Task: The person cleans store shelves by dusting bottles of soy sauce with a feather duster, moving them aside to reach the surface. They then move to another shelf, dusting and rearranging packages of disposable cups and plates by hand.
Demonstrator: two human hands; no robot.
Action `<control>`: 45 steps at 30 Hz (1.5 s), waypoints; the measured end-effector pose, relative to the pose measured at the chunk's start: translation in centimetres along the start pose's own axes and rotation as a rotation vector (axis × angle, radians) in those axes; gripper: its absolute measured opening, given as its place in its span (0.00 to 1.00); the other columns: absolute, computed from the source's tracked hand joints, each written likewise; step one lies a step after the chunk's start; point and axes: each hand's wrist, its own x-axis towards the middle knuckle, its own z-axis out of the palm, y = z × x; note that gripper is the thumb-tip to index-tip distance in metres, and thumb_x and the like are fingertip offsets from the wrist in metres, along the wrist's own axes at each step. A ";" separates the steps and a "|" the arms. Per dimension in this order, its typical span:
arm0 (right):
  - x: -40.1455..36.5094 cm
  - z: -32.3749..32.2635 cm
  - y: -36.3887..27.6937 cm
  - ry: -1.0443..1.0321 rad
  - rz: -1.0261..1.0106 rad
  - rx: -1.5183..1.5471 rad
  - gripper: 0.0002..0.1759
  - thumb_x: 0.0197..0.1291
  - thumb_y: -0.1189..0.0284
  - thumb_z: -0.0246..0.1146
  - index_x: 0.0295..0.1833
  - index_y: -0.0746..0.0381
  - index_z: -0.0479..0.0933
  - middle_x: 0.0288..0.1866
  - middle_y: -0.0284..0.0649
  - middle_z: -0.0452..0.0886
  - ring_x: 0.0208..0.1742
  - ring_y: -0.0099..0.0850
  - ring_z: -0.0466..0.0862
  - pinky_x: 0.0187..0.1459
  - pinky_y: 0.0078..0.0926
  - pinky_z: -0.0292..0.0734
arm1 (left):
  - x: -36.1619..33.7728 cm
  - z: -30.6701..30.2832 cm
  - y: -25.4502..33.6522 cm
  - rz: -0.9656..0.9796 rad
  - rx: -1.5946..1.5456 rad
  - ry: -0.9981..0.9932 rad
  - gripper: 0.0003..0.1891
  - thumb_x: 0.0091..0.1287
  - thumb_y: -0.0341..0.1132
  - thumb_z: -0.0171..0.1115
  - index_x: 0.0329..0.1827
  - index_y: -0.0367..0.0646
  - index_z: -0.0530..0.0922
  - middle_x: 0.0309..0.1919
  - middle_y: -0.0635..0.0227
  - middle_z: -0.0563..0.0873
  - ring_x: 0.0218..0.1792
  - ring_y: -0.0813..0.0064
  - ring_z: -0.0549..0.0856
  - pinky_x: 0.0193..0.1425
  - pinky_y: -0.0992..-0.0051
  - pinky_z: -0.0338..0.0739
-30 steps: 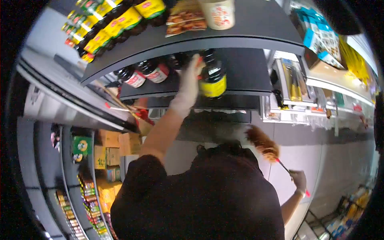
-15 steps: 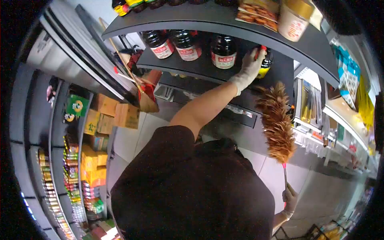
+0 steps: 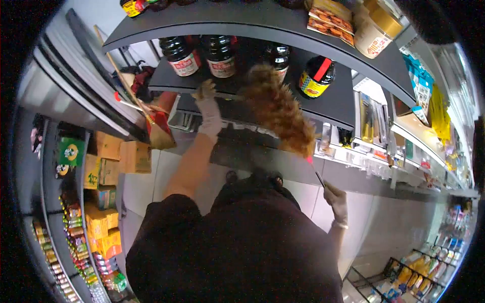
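The right hand (image 3: 335, 202) was wrapped round the handle (image 3: 319, 177) of the duster (image 3: 283, 113), likely held low to lend reach; its feathers covered part of one bottle (image 3: 278, 53) at the lower shelf (image 3: 338, 103), contact unclear. The left hand (image 3: 208, 108), apparently unclenched and grasping nothing visible, was by that shelf's front edge. Room showed right of the yellow-labelled bottle (image 3: 317, 78); the upper shelf (image 3: 227, 20) limited headroom.

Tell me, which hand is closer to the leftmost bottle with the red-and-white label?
Left. The left hand is just below that bottle in the view; the right hand is farther off, lower right, holding the feather duster.
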 end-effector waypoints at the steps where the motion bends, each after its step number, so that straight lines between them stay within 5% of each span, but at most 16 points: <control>1: 1.1 1.1 0.0 0.018 -0.026 -0.055 0.18 0.62 0.70 0.62 0.56 0.65 0.79 0.25 0.25 0.74 0.25 0.14 0.67 0.26 0.12 0.62 | 0.0 -1.2 0.4 0.103 0.060 -0.028 0.15 0.74 0.40 0.48 0.50 0.39 0.78 0.41 0.67 0.82 0.40 0.75 0.79 0.46 0.74 0.73; 4: 2.3 2.7 -0.2 -0.066 -0.110 -0.141 0.18 0.63 0.71 0.61 0.57 0.66 0.79 0.26 0.25 0.75 0.26 0.14 0.67 0.27 0.12 0.63 | 1.0 -5.1 0.8 0.103 0.331 0.033 0.15 0.73 0.40 0.49 0.52 0.38 0.77 0.42 0.66 0.82 0.40 0.75 0.80 0.46 0.74 0.74; 8: 3.6 2.7 -0.5 -0.041 -0.184 -0.033 0.17 0.63 0.72 0.62 0.57 0.63 0.79 0.26 0.24 0.74 0.27 0.14 0.68 0.28 0.12 0.63 | 2.0 -9.9 0.5 0.052 0.218 0.134 0.16 0.73 0.40 0.49 0.52 0.37 0.77 0.43 0.66 0.82 0.40 0.77 0.80 0.46 0.76 0.74; 13: 3.1 5.2 -2.8 -0.072 -0.105 -0.241 0.18 0.63 0.69 0.63 0.56 0.66 0.79 0.23 0.25 0.73 0.21 0.12 0.64 0.22 0.12 0.58 | 2.0 -11.0 3.8 -0.006 0.217 0.180 0.15 0.73 0.39 0.51 0.52 0.37 0.77 0.43 0.69 0.82 0.40 0.78 0.79 0.46 0.78 0.73; 16: 1.9 4.8 -3.6 -0.162 -0.090 -0.164 0.19 0.62 0.69 0.63 0.57 0.65 0.79 0.28 0.26 0.76 0.27 0.16 0.68 0.29 0.15 0.64 | 3.4 -12.3 4.3 0.050 0.219 0.220 0.15 0.73 0.39 0.52 0.53 0.38 0.77 0.42 0.70 0.82 0.40 0.78 0.79 0.45 0.78 0.73; 20: 2.5 5.8 -3.6 0.047 0.004 -0.032 0.17 0.63 0.71 0.62 0.56 0.64 0.80 0.27 0.26 0.76 0.27 0.16 0.70 0.29 0.15 0.66 | 3.7 -12.0 6.5 0.053 0.184 0.328 0.15 0.74 0.40 0.52 0.53 0.38 0.77 0.41 0.71 0.82 0.38 0.79 0.78 0.45 0.78 0.73; 24: 1.4 7.7 -4.2 -0.161 -0.094 -0.245 0.17 0.63 0.69 0.63 0.56 0.62 0.80 0.27 0.26 0.75 0.27 0.15 0.69 0.29 0.16 0.66 | 6.7 -13.7 5.8 0.039 0.133 0.280 0.16 0.73 0.40 0.53 0.55 0.37 0.76 0.44 0.70 0.81 0.42 0.77 0.78 0.48 0.76 0.73; 26: 1.9 7.8 -3.6 -0.066 -0.046 -0.100 0.17 0.63 0.70 0.63 0.56 0.62 0.81 0.27 0.26 0.75 0.27 0.16 0.69 0.29 0.16 0.67 | 8.0 -13.3 6.4 0.063 0.147 0.317 0.17 0.72 0.40 0.54 0.56 0.36 0.75 0.46 0.69 0.80 0.45 0.75 0.78 0.51 0.75 0.72; 30: 2.3 10.0 -2.7 -0.004 0.023 -0.165 0.17 0.62 0.70 0.63 0.56 0.62 0.80 0.28 0.27 0.77 0.27 0.16 0.69 0.29 0.16 0.68 | 13.7 -13.0 6.5 0.222 0.216 0.144 0.23 0.67 0.39 0.62 0.61 0.37 0.71 0.54 0.62 0.77 0.53 0.70 0.77 0.59 0.71 0.70; 34: 0.5 14.2 -4.3 -0.200 -0.081 -0.225 0.15 0.61 0.70 0.64 0.52 0.64 0.82 0.29 0.29 0.79 0.29 0.17 0.72 0.31 0.18 0.71 | 20.0 -8.0 8.9 0.415 0.463 -0.066 0.39 0.53 0.40 0.76 0.66 0.38 0.65 0.59 0.55 0.72 0.57 0.64 0.75 0.64 0.69 0.68; 38: 1.7 15.3 -2.1 0.016 0.043 0.027 0.17 0.62 0.69 0.64 0.55 0.65 0.80 0.28 0.28 0.78 0.27 0.16 0.70 0.29 0.16 0.68 | 23.0 -3.0 10.2 0.404 0.416 -0.413 0.45 0.47 0.43 0.80 0.65 0.38 0.63 0.57 0.54 0.74 0.57 0.63 0.76 0.61 0.66 0.71; 42: 0.2 18.1 -3.7 -0.123 0.115 -0.244 0.17 0.62 0.71 0.63 0.55 0.66 0.80 0.29 0.29 0.79 0.28 0.16 0.71 0.30 0.16 0.68 | 25.2 -1.3 9.7 0.397 0.661 -0.410 0.40 0.43 0.45 0.81 0.58 0.39 0.70 0.50 0.57 0.81 0.53 0.64 0.79 0.58 0.66 0.74; 45: 0.5 19.0 -2.2 -0.125 0.051 -0.123 0.18 0.61 0.72 0.62 0.56 0.66 0.80 0.27 0.30 0.78 0.27 0.16 0.71 0.29 0.15 0.67 | 25.6 -1.6 10.3 0.378 0.801 -0.442 0.34 0.43 0.44 0.81 0.52 0.39 0.76 0.45 0.59 0.84 0.49 0.64 0.82 0.55 0.67 0.75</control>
